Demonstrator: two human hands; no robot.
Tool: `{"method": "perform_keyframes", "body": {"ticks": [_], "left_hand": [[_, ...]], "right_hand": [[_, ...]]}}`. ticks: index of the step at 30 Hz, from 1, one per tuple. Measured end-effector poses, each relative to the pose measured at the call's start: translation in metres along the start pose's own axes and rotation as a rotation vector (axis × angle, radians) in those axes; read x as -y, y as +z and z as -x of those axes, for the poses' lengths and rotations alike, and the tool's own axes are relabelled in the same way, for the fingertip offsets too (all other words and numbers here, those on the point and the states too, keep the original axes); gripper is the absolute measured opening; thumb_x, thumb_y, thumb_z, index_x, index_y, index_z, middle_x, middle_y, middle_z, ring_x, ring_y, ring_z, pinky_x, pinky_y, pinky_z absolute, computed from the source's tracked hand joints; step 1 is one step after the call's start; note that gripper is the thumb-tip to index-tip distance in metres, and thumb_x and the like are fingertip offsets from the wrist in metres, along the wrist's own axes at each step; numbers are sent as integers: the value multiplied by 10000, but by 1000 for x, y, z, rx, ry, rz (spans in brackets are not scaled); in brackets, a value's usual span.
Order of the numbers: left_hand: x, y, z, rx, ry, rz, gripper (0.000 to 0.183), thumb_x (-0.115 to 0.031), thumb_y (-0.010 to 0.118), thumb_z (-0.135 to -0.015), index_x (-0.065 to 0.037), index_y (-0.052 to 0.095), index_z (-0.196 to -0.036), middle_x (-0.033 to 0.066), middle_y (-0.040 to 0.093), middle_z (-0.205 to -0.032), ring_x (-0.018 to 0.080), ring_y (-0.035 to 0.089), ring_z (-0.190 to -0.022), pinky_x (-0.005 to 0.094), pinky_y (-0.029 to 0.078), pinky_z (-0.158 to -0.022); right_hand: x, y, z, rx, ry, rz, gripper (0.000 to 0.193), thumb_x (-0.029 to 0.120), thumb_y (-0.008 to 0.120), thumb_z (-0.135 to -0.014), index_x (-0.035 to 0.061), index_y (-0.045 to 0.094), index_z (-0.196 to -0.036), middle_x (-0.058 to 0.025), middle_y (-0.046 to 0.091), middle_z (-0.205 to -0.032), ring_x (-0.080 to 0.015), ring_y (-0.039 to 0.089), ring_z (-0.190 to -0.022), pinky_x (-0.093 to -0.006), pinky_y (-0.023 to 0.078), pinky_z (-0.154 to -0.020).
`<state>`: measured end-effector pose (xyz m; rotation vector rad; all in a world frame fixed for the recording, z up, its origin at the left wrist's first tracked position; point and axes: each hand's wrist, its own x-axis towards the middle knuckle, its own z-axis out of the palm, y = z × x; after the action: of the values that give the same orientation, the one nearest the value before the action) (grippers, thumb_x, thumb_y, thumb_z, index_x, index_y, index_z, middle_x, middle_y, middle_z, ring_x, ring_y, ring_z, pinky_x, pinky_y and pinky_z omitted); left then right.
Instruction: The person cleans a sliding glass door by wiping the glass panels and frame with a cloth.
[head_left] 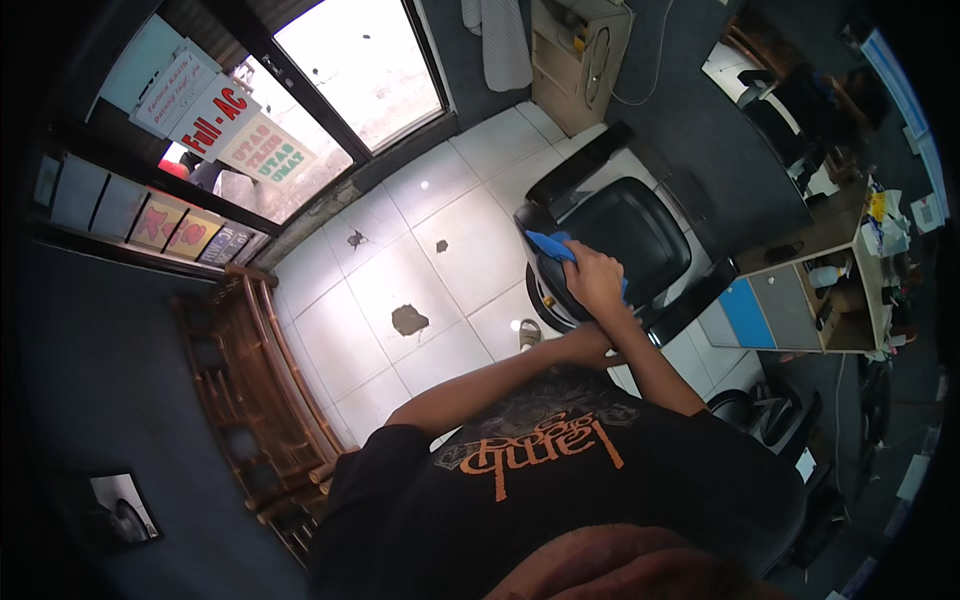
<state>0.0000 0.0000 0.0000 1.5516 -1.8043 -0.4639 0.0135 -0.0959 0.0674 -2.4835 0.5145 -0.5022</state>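
My right hand [597,278] is closed around a blue cloth [548,246]. One end of it sticks out past my fingers, and a small bit shows on the other side of the hand. The hand is over the near side of a black padded chair [630,235]; whether the cloth touches the chair, I cannot tell. Close behind, my left hand [583,346] lies by my right wrist, crossed partly by the right forearm. Its fingers are mostly hidden. The chair has black armrests [580,165] on both sides.
A bamboo bench [235,390] runs along the left wall. Glass doors with signs [225,120] are at the far left. A wooden cabinet [575,65] stands at the back; a cluttered shelf unit [790,305] and mirror are right. White floor tiles [375,290] have broken patches. A sandalled foot [530,334] shows below.
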Motion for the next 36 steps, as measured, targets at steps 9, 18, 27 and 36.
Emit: {"method": "perform_keyframes", "body": {"ticks": [9, 18, 27, 36], "left_hand": [[39, -124, 25, 191, -372, 898, 404, -250, 519, -1065, -9, 543, -1389, 138, 663, -1296, 234, 627, -1215, 362, 462, -1062], [182, -191, 119, -175, -885, 1182, 479, -396, 415, -1097, -43, 538, -1397, 110, 646, -1327, 240, 601, -1229, 399, 442, -1082], [312, -350, 184, -419, -893, 868, 443, -381, 404, -1096, -69, 564, -1366, 90, 644, -1315, 214, 588, -1201, 400, 445, -1040], [397, -411, 227, -660, -998, 925, 413, -338, 449, -1088, -32, 588, -1327, 96, 681, -1227, 190, 655, -1039, 340, 516, -949]], "right_hand": [[11, 39, -88, 304, -74, 344, 249, 234, 649, -867, 52, 649, -1037, -185, 714, -793, -418, 703, -720, -516, 564, -708], [24, 56, -128, 629, 13, 462, 312, 303, 578, -866, 36, 616, -1023, -203, 728, -827, -394, 715, -779, -520, 553, -728], [23, 54, -149, 787, 202, 590, 344, 364, 607, -835, 50, 705, -936, -218, 726, -850, -411, 718, -837, -511, 560, -780], [45, 123, -311, 762, 517, -288, 589, 446, 728, -914, -4, 585, -1266, -135, 684, -1033, -205, 660, -927, -356, 542, -801]]}}
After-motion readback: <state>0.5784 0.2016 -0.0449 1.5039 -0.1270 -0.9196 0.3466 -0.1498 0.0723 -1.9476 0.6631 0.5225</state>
